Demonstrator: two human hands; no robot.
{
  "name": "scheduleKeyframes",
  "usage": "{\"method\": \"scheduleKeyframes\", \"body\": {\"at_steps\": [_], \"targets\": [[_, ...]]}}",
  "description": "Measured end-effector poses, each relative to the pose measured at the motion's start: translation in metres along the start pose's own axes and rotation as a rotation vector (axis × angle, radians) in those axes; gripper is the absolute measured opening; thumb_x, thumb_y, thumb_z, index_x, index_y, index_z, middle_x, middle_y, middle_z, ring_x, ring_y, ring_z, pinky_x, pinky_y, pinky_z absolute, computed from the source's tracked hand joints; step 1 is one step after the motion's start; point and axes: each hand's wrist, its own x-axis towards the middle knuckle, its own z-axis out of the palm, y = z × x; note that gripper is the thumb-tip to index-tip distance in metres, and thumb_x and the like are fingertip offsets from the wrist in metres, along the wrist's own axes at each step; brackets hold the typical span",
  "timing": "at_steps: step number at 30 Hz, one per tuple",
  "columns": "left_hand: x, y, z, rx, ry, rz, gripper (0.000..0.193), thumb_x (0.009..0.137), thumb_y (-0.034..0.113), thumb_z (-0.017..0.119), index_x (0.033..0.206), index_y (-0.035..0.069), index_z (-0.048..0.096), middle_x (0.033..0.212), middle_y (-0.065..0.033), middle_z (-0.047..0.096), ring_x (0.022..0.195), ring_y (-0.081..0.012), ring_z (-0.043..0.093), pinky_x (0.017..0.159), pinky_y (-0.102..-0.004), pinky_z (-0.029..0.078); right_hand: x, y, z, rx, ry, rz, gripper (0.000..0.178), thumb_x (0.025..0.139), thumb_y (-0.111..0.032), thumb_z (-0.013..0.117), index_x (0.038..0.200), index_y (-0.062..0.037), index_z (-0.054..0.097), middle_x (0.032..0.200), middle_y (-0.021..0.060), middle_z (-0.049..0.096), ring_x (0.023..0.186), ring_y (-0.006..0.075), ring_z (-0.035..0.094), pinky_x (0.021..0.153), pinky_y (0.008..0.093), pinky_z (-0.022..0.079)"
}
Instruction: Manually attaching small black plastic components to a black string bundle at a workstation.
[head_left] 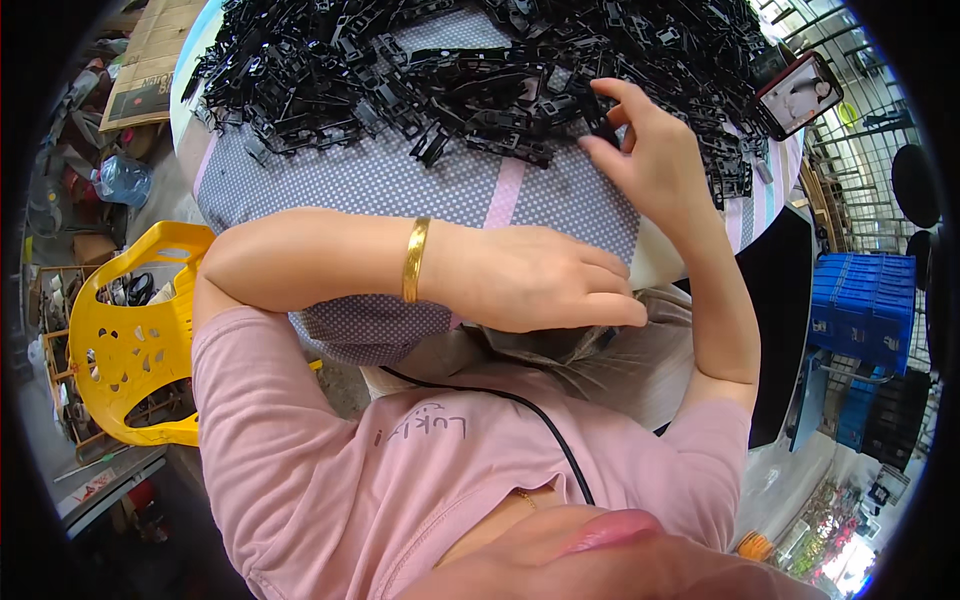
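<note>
Dotted grey cloth is covering the round desk (340, 180) under a heap of black plastic frame parts (450, 70).
Right hand (650, 160) is pinching one small black plastic piece (600, 118) at the heap's edge; left hand (540, 278) is resting loosely curled, holding nothing, at the desk's near edge.

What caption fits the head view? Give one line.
Right hand picks a black part from the pile on a dotted table; left hand rests at the edge.
</note>
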Motion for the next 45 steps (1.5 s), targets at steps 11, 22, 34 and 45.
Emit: {"method": "scheduleKeyframes", "body": {"at_steps": [11,22,34,45], "targets": [[-0.008,-0.035,-0.050,-0.448,0.860,-0.428,0.041,0.080,0.023,0.067,0.106,-0.006,0.054,0.097,-0.0124,0.059,0.083,-0.0169,0.062,0.067,-0.0240,0.051,0.008,-0.018,-0.014,0.984,0.072,0.015,0.028,0.082,-0.011,0.064,0.106,-0.0033,0.052,0.098,0.0114,0.064,0.077,0.0102,0.059,0.069,0.0216,0.048],[-0.023,-0.034,-0.106,-0.806,1.047,-0.551,0.024,0.086,0.008,0.056,0.107,-0.005,0.056,0.089,-0.0131,0.064,0.077,-0.0180,0.064,0.070,-0.0261,0.053,0.022,-0.012,0.014,-0.068,0.006,-0.542,0.045,0.065,0.009,0.058,0.105,-0.0102,0.061,0.098,0.0067,0.059,0.088,0.0215,0.055,0.071,0.0305,0.051],[-0.011,-0.031,-0.092,-0.702,0.791,-0.736,0.035,0.086,0.006,0.056,0.118,-0.006,0.047,0.090,-0.0112,0.062,0.078,-0.0155,0.063,0.071,-0.0260,0.054,0.014,0.009,-0.025,0.161,0.164,-0.126,0.012,0.077,-0.007,0.067,0.084,0.0011,0.064,0.079,0.0056,0.063,0.069,0.0121,0.061,0.060,0.0221,0.047],[-0.006,-0.039,-0.054,-0.148,0.749,-0.668,0.033,0.082,0.002,0.059,0.115,0.000,0.055,0.087,-0.0100,0.065,0.078,-0.0120,0.064,0.072,-0.0220,0.053,0.008,-0.006,-0.023,0.748,0.111,0.424,0.020,0.080,-0.017,0.068,0.090,-0.0004,0.067,0.079,0.0046,0.066,0.059,0.0051,0.054,0.054,0.0151,0.041]]}}
